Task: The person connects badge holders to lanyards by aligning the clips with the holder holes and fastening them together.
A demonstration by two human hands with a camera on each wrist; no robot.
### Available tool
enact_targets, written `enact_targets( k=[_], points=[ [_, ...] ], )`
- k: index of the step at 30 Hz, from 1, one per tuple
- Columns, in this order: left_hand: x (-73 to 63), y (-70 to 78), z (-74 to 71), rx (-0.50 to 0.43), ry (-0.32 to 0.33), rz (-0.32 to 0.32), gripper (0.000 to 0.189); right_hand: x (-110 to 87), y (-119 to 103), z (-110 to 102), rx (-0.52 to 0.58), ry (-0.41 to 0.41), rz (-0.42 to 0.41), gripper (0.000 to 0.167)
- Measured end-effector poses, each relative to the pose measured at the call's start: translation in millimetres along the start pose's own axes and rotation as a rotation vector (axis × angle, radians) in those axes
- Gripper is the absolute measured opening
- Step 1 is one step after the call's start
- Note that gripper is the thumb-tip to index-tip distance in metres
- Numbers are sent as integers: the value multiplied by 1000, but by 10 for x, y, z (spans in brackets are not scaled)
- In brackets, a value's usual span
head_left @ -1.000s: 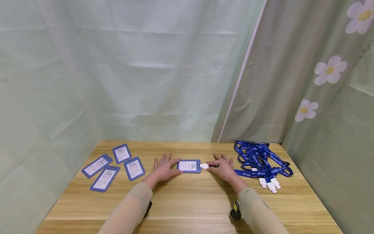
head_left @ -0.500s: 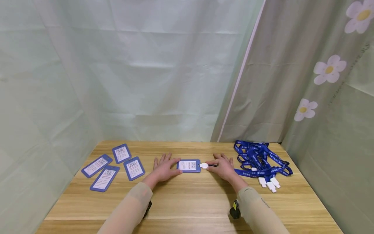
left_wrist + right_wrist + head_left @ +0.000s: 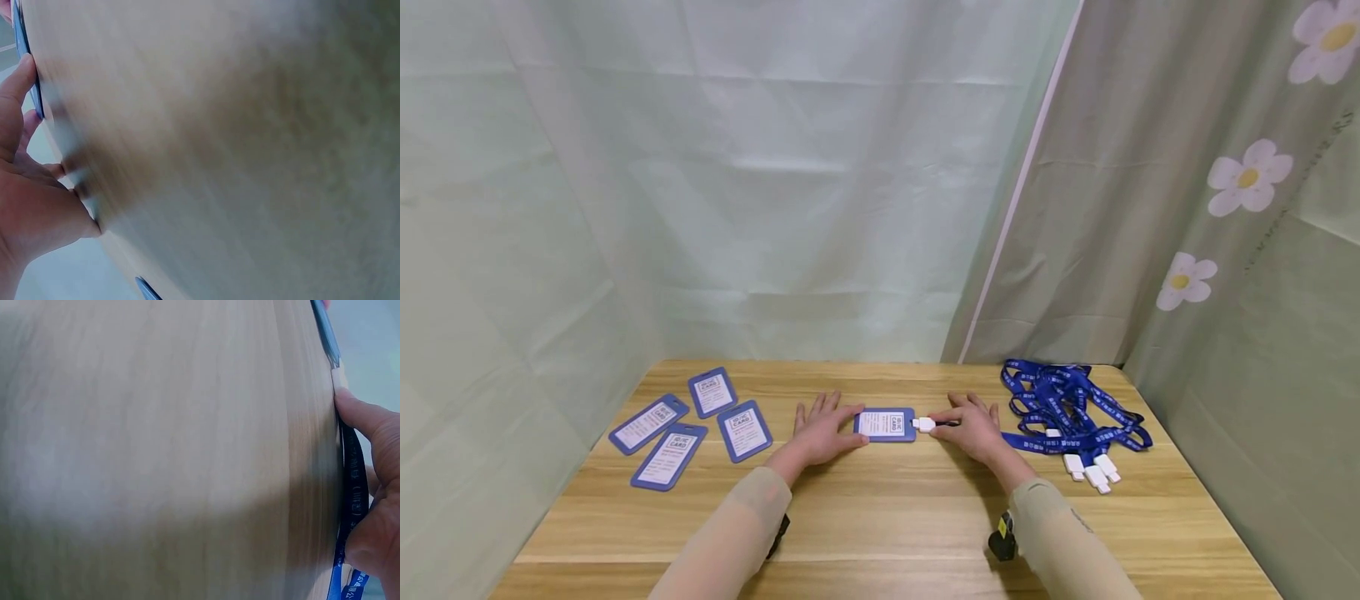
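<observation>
In the head view a blue ID card holder (image 3: pixel 886 425) lies flat at the middle of the table, its slotted end to the right. My left hand (image 3: pixel 824 433) holds its left end between thumb and index finger, the other fingers spread on the wood. At the slot sits a white lanyard clip (image 3: pixel 924 425), which my right hand (image 3: pixel 973 431) pinches with thumb and index finger. A blue printed strap (image 3: pixel 354 481) runs from there under the right palm, as the right wrist view shows. In the left wrist view my thumb (image 3: pixel 24 78) rests on the holder's edge.
To the left lie several more blue card holders (image 3: pixel 745 431) with white inserts. At the right, a tangled heap of blue lanyards (image 3: pixel 1060 404) carries several white clips (image 3: pixel 1096 478). Curtains (image 3: pixel 850 208) hang behind and beside the wooden table (image 3: pixel 880 533).
</observation>
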State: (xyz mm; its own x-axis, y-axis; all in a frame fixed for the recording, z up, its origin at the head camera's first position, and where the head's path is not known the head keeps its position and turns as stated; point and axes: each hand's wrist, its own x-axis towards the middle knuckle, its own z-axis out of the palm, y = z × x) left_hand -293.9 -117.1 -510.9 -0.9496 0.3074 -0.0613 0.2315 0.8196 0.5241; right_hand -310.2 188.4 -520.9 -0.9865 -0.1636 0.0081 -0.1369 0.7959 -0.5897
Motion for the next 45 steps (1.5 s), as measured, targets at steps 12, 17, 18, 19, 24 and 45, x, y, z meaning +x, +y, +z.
enact_targets(
  k=[12,17,18,19,24,45],
  points=[
    [106,-117,101,-8,4,2,67,-23,-5,-8,78,19,-6,25],
    [100,-118,104,-18,5,-3,67,-17,0,9,82,23,-5,25],
    [99,-118,104,-16,2,-5,67,-18,1,10,79,24,-4,25],
    [97,-117,104,-16,1,-6,67,-18,0,12,76,24,-4,25],
    [103,-114,104,-16,-6,-13,67,-26,-11,11,76,19,3,25],
    [112,-123,115,-31,-1,-12,66,-34,-32,9,104,15,17,25]
  ],
)
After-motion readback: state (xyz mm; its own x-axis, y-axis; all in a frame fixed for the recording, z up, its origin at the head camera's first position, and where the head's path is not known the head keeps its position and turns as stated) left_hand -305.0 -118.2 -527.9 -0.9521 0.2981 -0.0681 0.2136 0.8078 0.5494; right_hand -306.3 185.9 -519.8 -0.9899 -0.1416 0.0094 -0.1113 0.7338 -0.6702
